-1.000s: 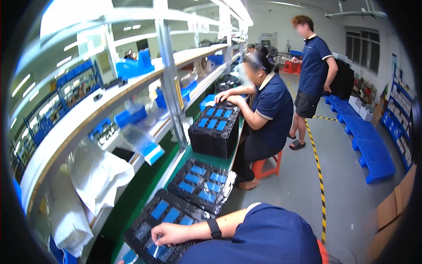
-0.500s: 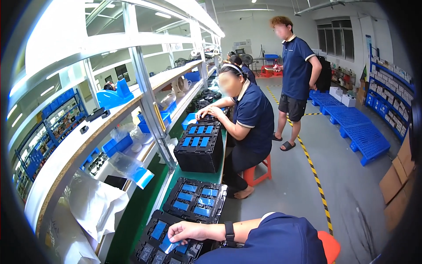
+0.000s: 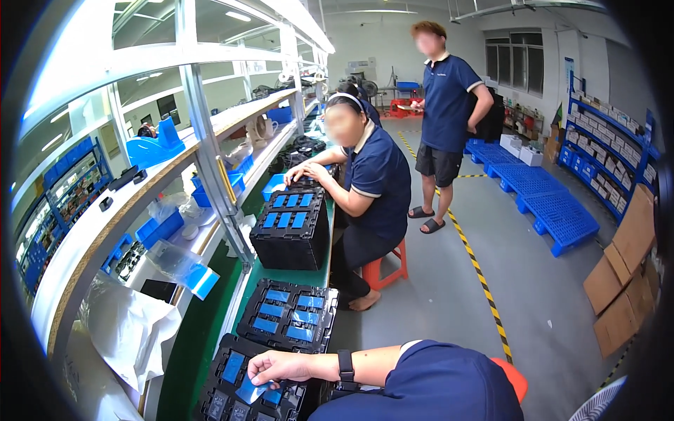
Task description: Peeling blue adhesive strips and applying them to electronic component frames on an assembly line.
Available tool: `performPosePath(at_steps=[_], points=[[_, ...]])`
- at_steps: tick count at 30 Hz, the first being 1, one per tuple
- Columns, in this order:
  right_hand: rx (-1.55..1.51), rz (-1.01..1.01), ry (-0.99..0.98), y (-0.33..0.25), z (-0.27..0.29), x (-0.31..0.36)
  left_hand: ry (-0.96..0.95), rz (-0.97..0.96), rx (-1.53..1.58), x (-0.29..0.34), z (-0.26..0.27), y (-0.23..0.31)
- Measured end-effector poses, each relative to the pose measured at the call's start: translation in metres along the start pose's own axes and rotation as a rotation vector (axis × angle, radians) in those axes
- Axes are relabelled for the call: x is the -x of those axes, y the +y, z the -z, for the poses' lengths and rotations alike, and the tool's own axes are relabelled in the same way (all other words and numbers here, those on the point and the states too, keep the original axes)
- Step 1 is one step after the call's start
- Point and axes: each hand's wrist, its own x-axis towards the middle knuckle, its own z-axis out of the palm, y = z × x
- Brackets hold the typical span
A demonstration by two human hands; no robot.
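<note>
My right hand (image 3: 281, 366), with a black watch on the wrist, reaches in from the lower right. It rests over a black tray (image 3: 217, 403) of blue-faced parts at the bench's near end. Its fingertips pinch a small pale blue sheet (image 3: 251, 390) just above the tray. A second black tray (image 3: 289, 317) with blue parts lies right behind it. My left hand is out of the picture.
A seated co-worker (image 3: 372, 182) handles a tall stack of black trays (image 3: 291, 228) further along the green bench. Another person (image 3: 446, 105) stands in the aisle. White shelving (image 3: 203, 151) with blue bins runs on the left; blue pallets (image 3: 554, 210) and cardboard (image 3: 625, 266) lie on the right.
The view has swung and lifted, showing more of the aisle. My right hand stays on the near tray, shifting only slightly.
</note>
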Motion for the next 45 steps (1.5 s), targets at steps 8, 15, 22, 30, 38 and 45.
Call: performPosePath(at_steps=[8,15,22,30,38,45], points=[[0.056,0.014,0.003,-0.003,-0.005,0.003,-0.060,0.055,-0.011,-0.014,-0.006,0.009],[0.072,0.027,0.018,-0.004,-0.007,0.001,-0.092,0.067,0.003,-0.011,-0.004,0.011],[0.122,0.021,-0.003,-0.004,-0.006,0.000,-0.130,0.057,0.015,-0.011,-0.005,0.017],[0.105,0.009,-0.006,0.001,-0.004,-0.001,-0.188,0.058,0.027,-0.021,-0.007,0.026],[0.093,-0.005,-0.017,0.001,-0.004,-0.001,-0.249,0.079,0.054,-0.042,-0.012,0.026],[0.095,0.005,-0.023,0.001,-0.003,-0.001,-0.276,0.111,0.077,-0.047,-0.012,0.026]])
